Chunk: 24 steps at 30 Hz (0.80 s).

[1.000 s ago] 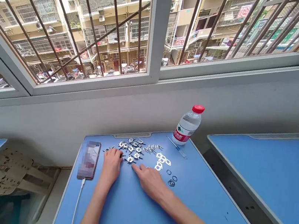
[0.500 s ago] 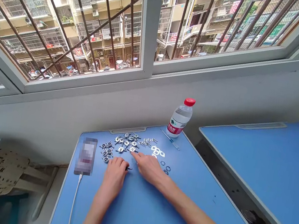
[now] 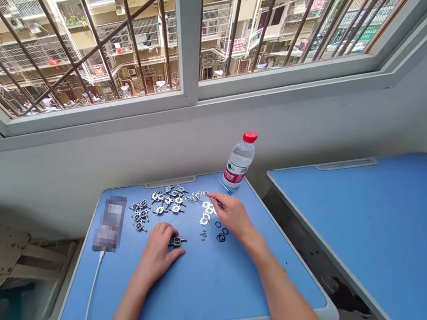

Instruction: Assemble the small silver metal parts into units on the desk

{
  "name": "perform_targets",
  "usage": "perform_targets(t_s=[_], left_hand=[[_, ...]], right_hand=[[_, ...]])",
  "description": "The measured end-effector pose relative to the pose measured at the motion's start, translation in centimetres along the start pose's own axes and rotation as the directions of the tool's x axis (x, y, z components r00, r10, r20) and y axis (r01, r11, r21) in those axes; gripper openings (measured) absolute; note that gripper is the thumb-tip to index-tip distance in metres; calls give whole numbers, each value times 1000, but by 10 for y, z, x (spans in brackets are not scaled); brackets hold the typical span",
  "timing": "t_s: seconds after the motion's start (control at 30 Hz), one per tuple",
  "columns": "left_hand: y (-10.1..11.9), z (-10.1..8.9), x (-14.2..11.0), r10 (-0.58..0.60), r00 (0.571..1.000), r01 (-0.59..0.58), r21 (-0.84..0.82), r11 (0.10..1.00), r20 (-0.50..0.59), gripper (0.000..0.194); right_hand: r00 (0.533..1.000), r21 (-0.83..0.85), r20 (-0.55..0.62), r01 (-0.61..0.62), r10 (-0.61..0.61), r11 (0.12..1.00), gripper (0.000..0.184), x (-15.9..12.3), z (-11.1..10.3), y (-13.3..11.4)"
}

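Note:
My left hand [image 3: 158, 251] rests on the blue desk with its fingers curled round a small metal fitting [image 3: 177, 241], which has a round dark opening and a stem pointing right. Farther forward, my right hand [image 3: 231, 216] reaches over flat metal gasket plates [image 3: 205, 217]. Its thumb and forefinger pinch at a small metal ring [image 3: 206, 193], the rightmost of several. Left of these rings lies a cluster of metal flange parts [image 3: 169, 200] with stems. Several dark-faced fittings [image 3: 141, 214] like the one under my left hand sit nearer the phone.
Black rubber rings [image 3: 221, 237] and tiny screws [image 3: 203, 235] lie below the gasket plates. A water bottle [image 3: 240, 161] stands at the back corner beside a pen [image 3: 224, 187]. A phone [image 3: 110, 223] with a white cable [image 3: 93, 286] lies at left. Another blue desk [image 3: 368, 220] stands right.
My right hand has moved away from the flange parts, rightward and forward to the small rings. My left thumb has spread, showing more of the fitting. The view has shifted slightly right.

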<state>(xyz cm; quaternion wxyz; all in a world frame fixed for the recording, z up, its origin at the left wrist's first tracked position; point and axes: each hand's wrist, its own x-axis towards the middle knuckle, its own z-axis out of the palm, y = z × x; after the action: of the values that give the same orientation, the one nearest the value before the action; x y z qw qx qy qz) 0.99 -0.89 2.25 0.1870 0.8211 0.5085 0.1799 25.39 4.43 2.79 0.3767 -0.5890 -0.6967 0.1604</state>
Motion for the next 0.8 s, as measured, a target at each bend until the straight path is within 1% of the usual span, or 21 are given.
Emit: perform_targets(t_s=[0.1,0.17,0.23,0.33,0.4,0.47,0.63,0.8], left_hand=[[-1,4,2,2,1000,-2,-45,999,-4,9],[-2,7,4,3,1000,-3,-70,998,-4,7],[-4,8,5,6,1000,-6,-97,995,-2,7],[-7,8,5,21,1000,-20,-146,989,-1,7],[-9,7,6,21,1000,-23,-177,984,-10,8],[-11,8,6,10,999,-17,-210,978,-32,11],[-15,12,7,-16,996,-6,-256,967,-84,19],[-18,16,10,53,991,-77,-203,976,-119,23]], right_hand=[[997,-23,12,-71,71,997,25,2,-12,5],[992,-62,55,-113,116,992,22,2,-19,5],[982,-96,123,-134,146,986,19,1,-23,3],[959,-118,247,-110,136,987,18,0,-24,1],[947,-158,295,-85,129,984,20,-1,-23,1],[944,-221,297,-81,146,972,21,0,-21,2],[957,-327,213,-121,198,937,23,4,-14,5],[962,-370,199,-106,190,923,20,8,-2,-9]])
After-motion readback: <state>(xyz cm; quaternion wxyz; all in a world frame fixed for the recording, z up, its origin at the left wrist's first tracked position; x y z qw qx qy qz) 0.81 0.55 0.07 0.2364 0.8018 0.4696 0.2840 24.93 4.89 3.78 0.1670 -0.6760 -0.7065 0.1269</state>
